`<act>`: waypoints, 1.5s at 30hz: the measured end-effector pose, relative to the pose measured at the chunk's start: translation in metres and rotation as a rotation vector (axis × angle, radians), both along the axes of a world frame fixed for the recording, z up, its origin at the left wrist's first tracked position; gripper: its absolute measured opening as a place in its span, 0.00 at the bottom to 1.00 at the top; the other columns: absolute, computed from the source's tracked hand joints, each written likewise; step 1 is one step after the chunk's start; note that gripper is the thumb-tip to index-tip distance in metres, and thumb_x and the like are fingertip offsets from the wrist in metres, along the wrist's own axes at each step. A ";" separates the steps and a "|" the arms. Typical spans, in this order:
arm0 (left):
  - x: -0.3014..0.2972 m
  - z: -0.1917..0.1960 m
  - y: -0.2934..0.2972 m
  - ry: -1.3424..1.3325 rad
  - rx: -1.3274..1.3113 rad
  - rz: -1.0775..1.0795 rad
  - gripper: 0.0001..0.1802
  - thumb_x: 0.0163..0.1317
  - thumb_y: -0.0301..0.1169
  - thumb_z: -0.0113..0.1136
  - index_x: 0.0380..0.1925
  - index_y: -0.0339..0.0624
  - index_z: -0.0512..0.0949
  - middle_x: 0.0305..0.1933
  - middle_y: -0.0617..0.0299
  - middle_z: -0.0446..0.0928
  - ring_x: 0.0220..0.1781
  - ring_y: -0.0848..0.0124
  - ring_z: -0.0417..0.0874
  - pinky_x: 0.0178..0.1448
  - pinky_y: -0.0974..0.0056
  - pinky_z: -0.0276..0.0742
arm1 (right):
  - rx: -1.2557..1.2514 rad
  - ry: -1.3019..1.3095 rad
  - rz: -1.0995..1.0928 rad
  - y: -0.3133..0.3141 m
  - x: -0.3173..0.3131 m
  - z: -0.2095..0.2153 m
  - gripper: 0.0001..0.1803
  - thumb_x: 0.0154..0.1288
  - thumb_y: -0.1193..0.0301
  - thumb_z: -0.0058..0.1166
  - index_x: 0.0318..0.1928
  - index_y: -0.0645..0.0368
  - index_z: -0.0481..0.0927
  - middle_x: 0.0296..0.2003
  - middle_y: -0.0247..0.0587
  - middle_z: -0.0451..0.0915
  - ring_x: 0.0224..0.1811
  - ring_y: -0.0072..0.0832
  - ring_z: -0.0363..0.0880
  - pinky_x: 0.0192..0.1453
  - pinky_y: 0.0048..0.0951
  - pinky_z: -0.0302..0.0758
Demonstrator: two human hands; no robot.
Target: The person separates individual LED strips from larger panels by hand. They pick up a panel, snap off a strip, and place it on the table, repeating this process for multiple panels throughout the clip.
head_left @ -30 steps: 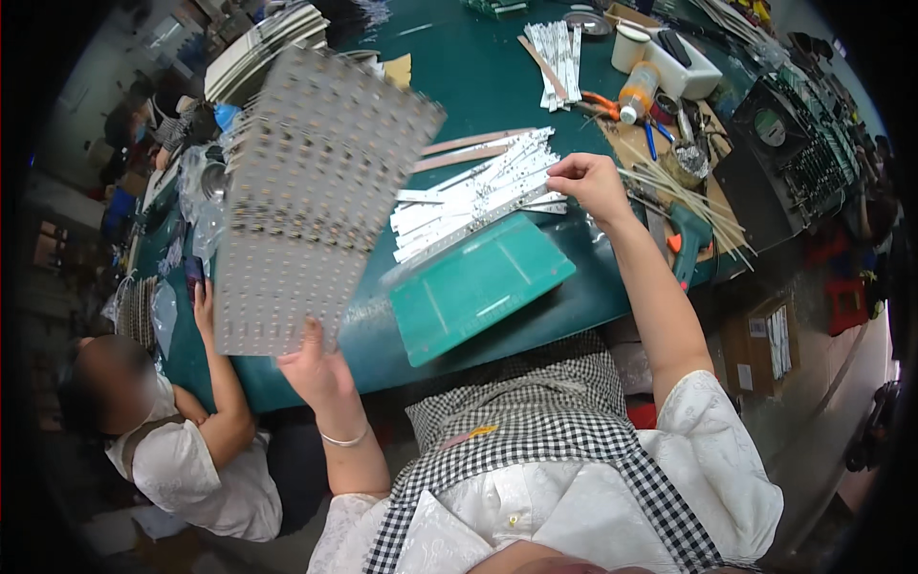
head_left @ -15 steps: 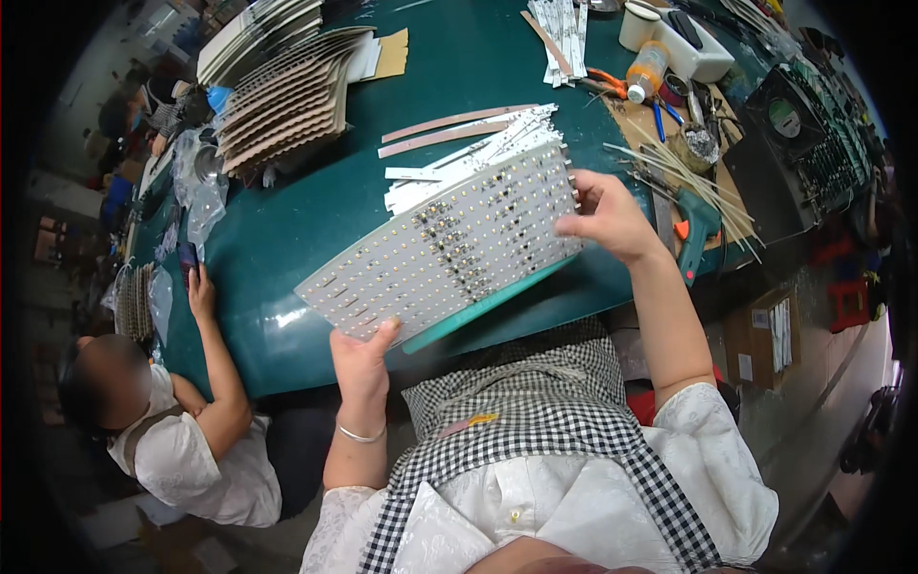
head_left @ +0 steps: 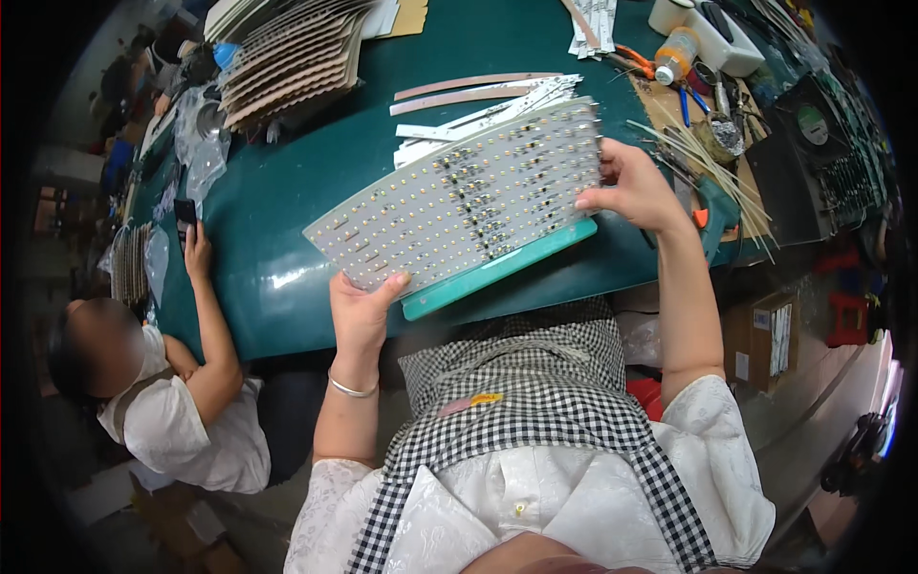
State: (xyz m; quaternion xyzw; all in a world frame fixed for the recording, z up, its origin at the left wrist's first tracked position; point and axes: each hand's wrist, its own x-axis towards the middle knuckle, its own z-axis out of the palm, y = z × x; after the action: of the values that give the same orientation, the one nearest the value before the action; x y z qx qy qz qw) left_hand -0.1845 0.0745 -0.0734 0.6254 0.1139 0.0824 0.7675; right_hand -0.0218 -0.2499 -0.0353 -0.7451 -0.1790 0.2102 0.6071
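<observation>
A large white panel of LED strips (head_left: pixel 469 196) is held flat above the green table (head_left: pixel 296 191), tilted up to the right. My left hand (head_left: pixel 361 308) grips its near left edge. At the panel's right edge, my right hand (head_left: pixel 631 187) pinches it. Beneath the panel lies a teal cutting mat (head_left: pixel 502 268), with only its near edge showing. Loose white LED strips (head_left: pixel 478 105) lie on the table just beyond the panel.
A stack of similar panels (head_left: pixel 287 57) sits at the far left. Scissors, an orange-capped bottle (head_left: pixel 674 53), a white box and thin sticks (head_left: pixel 708 163) crowd the right side. Another person (head_left: pixel 153 402) sits at the left with a phone (head_left: pixel 185 212).
The panel, held upright at the left a second ago, has swung down flat over the cutting mat. My right hand left the loose strips and took its right edge.
</observation>
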 end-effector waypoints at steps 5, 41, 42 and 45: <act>-0.006 0.013 -0.015 -0.029 0.052 0.082 0.16 0.54 0.18 0.66 0.44 0.32 0.77 0.43 0.58 0.82 0.42 0.73 0.82 0.52 0.66 0.77 | -0.160 -0.199 -0.042 0.000 -0.003 -0.007 0.22 0.49 0.82 0.65 0.46 0.66 0.74 0.32 0.39 0.82 0.34 0.20 0.79 0.39 0.24 0.76; -0.019 0.005 -0.011 -0.314 0.737 -0.038 0.08 0.51 0.21 0.67 0.33 0.30 0.82 0.33 0.52 0.84 0.33 0.66 0.86 0.40 0.64 0.81 | -0.141 -0.620 -0.234 -0.006 -0.032 -0.023 0.19 0.41 0.81 0.69 0.38 0.64 0.79 0.33 0.43 0.84 0.33 0.33 0.84 0.40 0.28 0.79; -0.015 0.006 -0.011 -0.432 0.828 -0.086 0.08 0.52 0.22 0.65 0.32 0.30 0.82 0.32 0.50 0.84 0.34 0.63 0.86 0.42 0.64 0.82 | -0.139 -0.690 -0.228 -0.008 -0.032 -0.030 0.17 0.42 0.81 0.68 0.37 0.64 0.79 0.33 0.43 0.84 0.33 0.32 0.85 0.39 0.27 0.79; -0.013 0.005 -0.016 -0.600 0.820 -0.127 0.09 0.55 0.27 0.61 0.31 0.29 0.81 0.33 0.47 0.84 0.38 0.55 0.87 0.46 0.58 0.83 | -0.108 -0.772 -0.282 -0.005 -0.037 -0.038 0.10 0.46 0.81 0.65 0.31 0.62 0.80 0.31 0.42 0.83 0.34 0.30 0.85 0.38 0.25 0.80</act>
State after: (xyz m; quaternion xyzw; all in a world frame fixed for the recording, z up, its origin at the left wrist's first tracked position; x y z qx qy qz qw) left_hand -0.1973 0.0585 -0.0683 0.8296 -0.1914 0.2494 0.4615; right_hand -0.0588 -0.2554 -0.0735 -0.8172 -0.2786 -0.1610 0.4783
